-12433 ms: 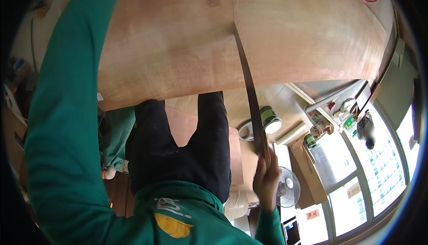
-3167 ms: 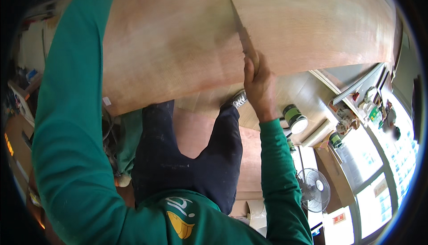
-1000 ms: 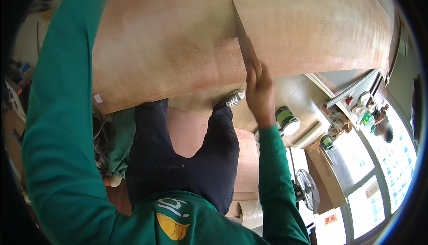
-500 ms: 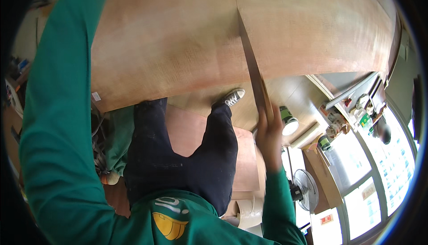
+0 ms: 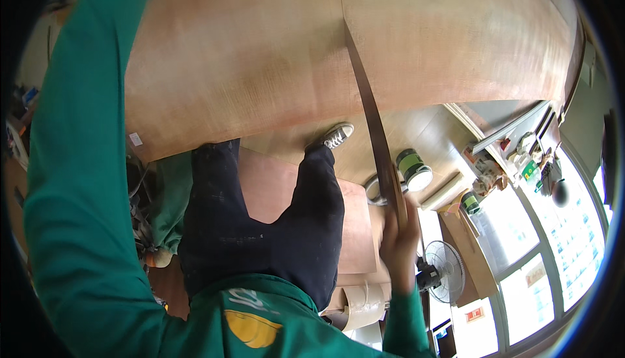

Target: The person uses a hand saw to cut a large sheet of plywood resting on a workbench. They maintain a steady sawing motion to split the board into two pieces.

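My right hand [image 5: 398, 244] is closed around the wooden handle of a handsaw [image 5: 372, 114]. The saw's long dark blade slants up and left from my hand to a wide wooden board [image 5: 228, 65]. Its far end sits in a straight cut that runs on as a thin line toward the top of the picture. Much of the blade shows in front of the board's near edge. On the left, my arm in a green sleeve [image 5: 78, 163] reaches up past the top of the view, so my left hand is out of sight.
Below the board, a reddish panel [image 5: 358, 228] lies by my legs. To the right stand a green and white can [image 5: 414, 170], a fan [image 5: 444, 272] and a cluttered bench with a green-labelled bottle [image 5: 528, 170]. Green cloth [image 5: 174, 195] hangs at the left.
My right hand has drawn back toward me with the saw, and more of the blade shows outside the board. The left arm has stayed almost in place.
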The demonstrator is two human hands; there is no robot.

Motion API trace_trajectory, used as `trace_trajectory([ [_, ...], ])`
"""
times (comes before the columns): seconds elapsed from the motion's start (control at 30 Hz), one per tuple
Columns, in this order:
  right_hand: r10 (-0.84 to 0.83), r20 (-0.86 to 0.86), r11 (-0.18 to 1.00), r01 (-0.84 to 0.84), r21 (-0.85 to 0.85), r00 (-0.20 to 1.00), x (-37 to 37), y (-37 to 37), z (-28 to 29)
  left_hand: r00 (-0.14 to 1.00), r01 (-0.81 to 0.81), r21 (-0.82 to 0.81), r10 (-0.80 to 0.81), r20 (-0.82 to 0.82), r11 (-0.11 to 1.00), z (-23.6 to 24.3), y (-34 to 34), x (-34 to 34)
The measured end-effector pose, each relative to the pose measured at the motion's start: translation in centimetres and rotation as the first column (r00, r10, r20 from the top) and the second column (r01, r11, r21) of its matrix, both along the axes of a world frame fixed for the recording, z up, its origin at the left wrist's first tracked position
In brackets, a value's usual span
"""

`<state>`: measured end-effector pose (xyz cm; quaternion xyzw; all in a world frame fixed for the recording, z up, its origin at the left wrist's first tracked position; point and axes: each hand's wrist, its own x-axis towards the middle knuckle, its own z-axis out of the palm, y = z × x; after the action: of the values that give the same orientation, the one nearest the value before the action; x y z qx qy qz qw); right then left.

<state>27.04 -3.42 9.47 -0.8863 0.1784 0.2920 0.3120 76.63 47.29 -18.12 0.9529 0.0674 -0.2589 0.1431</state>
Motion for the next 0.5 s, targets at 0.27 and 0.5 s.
trace_trajectory([
  [0.27, -0.061, 0.049, 0.994, 0.056, 0.096, 0.997, 8.0, 4.0, -9.6, 1.0, 0.002, 0.021, -0.002, -0.003, 1.0, 0.1, -0.9, -0.7],
  [0.5, 0.036, -0.037, 0.999, -0.036, 0.006, 0.999, -1.4, -1.3, 4.9, 0.999, -0.032, -0.036, 0.031, -0.039, 0.999, 0.5, -0.1, 0.4],
])
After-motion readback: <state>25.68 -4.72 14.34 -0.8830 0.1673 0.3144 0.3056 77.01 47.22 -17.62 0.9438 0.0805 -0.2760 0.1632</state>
